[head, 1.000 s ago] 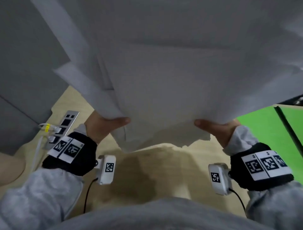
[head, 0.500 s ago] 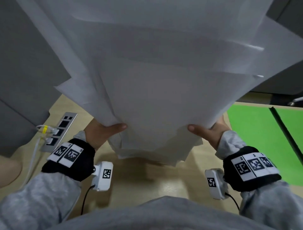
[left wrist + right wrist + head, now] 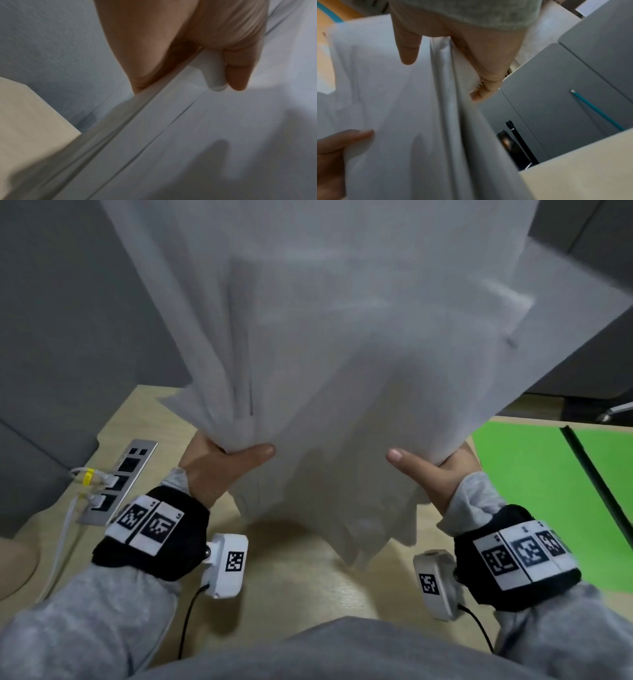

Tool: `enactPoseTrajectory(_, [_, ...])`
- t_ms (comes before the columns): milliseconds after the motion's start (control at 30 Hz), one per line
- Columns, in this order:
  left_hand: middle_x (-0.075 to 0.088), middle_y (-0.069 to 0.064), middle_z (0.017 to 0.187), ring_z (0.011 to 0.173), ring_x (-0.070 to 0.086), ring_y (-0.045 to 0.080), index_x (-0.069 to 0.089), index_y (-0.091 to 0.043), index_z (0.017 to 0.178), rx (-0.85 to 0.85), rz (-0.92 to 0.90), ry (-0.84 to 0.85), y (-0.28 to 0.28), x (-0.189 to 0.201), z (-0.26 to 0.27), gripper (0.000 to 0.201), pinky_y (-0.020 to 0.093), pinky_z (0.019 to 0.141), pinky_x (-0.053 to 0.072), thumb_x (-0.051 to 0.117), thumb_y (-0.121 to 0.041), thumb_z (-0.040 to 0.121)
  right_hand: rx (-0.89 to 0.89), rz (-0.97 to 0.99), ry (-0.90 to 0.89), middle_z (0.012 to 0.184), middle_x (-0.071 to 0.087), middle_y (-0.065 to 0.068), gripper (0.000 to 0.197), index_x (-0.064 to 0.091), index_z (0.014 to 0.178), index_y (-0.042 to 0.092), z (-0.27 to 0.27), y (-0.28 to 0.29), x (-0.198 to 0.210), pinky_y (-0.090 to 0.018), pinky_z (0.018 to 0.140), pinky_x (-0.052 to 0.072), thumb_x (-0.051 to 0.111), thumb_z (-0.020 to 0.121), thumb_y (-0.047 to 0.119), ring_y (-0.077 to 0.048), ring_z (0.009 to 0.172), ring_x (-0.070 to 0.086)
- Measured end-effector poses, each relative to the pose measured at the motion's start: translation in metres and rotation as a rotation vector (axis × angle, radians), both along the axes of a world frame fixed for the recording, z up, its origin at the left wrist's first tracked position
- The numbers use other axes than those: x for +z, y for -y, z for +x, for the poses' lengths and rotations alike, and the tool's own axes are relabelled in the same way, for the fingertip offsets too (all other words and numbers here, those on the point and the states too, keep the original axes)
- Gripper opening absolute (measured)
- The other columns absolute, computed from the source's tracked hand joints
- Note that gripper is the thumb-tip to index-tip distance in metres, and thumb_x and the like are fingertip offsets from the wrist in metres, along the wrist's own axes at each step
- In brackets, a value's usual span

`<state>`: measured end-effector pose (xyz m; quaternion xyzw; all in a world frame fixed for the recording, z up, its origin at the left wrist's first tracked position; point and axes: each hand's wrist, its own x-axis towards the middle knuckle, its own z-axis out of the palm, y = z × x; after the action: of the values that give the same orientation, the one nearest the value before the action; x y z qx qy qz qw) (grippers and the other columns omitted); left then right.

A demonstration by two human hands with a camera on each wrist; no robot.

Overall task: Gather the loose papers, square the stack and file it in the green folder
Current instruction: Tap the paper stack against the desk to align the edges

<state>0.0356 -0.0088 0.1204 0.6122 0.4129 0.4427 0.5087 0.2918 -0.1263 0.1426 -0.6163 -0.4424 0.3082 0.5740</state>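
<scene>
A stack of white papers (image 3: pixel 342 354) stands upright in front of me and fills most of the head view; its sheets are fanned and uneven, with ragged lower corners just above the desk. My left hand (image 3: pixel 222 463) grips the stack's left edge, thumb on the near face. My right hand (image 3: pixel 431 470) grips the right edge the same way. The left wrist view shows the papers (image 3: pixel 205 135) pinched between thumb and fingers (image 3: pixel 238 75). In the right wrist view the papers (image 3: pixel 419 121) are pinched likewise. The green folder (image 3: pixel 527 491) lies open on the desk at the right.
A light wooden desk (image 3: pixel 308 583) lies under the stack. A metal socket panel (image 3: pixel 120 481) with white cables plugged in sits at the left. Grey partition panels (image 3: pixel 68 320) stand behind and to the left. A dark band (image 3: pixel 596 491) runs across the folder.
The stack has dropped lower, its bottom corners now closer to the desk. Both hands kept their grip on the side edges and moved down a little with it.
</scene>
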Motion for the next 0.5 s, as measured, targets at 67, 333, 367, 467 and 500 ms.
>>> enactPoseTrajectory(67, [0.075, -0.015, 0.098, 0.096, 0.068, 0.003, 0.066, -0.021, 0.109, -0.062, 0.015, -0.017, 0.002, 0.0, 0.0, 0.055, 0.019, 0.078, 0.052, 0.083, -0.028, 0.057, 0.001, -0.015, -0.055, 0.072, 0.071, 0.014, 0.033, 0.062, 0.092, 0.02, 0.0, -0.001, -0.008, -0.006, 0.06, 0.048, 0.081, 0.065, 0.015, 0.01, 0.068, 0.065])
enactPoseTrajectory(333, [0.069, -0.032, 0.071, 0.071, 0.062, -0.017, 0.066, -0.03, 0.083, 0.111, 0.077, -0.058, 0.01, 0.001, 0.012, 0.025, 0.003, 0.063, 0.046, 0.081, -0.021, 0.065, -0.056, 0.03, -0.04, 0.07, 0.067, 0.019, 0.024, 0.057, 0.079, 0.033, -0.016, -0.005, -0.009, -0.006, 0.061, 0.048, 0.072, 0.077, 0.015, 0.0, 0.072, 0.064])
enactPoseTrajectory(367, [0.069, -0.032, 0.071, 0.073, 0.064, -0.014, 0.066, -0.03, 0.081, 0.116, 0.115, -0.018, 0.01, 0.006, 0.01, 0.026, 0.006, 0.065, 0.048, 0.08, -0.019, 0.062, -0.036, 0.077, -0.051, 0.068, 0.07, 0.021, 0.027, 0.059, 0.085, 0.031, -0.015, -0.002, -0.005, -0.006, 0.061, 0.048, 0.074, 0.075, 0.011, 0.004, 0.071, 0.066])
enactPoseTrajectory(467, [0.075, -0.018, 0.09, 0.091, 0.068, 0.003, 0.066, -0.012, 0.103, 0.018, 0.15, 0.095, 0.007, 0.012, 0.002, 0.046, 0.019, 0.078, 0.052, 0.079, -0.018, 0.06, -0.023, 0.164, -0.082, 0.079, 0.073, 0.015, 0.043, 0.061, 0.11, 0.008, -0.01, 0.002, -0.003, -0.009, 0.064, 0.049, 0.072, 0.069, 0.014, 0.005, 0.076, 0.067])
enactPoseTrajectory(500, [0.075, -0.014, 0.094, 0.093, 0.069, 0.006, 0.063, -0.005, 0.11, -0.013, 0.125, 0.096, 0.006, 0.01, 0.001, 0.053, 0.021, 0.078, 0.053, 0.078, -0.014, 0.06, -0.03, 0.149, -0.085, 0.085, 0.072, 0.011, 0.049, 0.059, 0.114, 0.004, -0.01, 0.001, -0.006, -0.011, 0.065, 0.05, 0.071, 0.068, 0.017, 0.003, 0.078, 0.067])
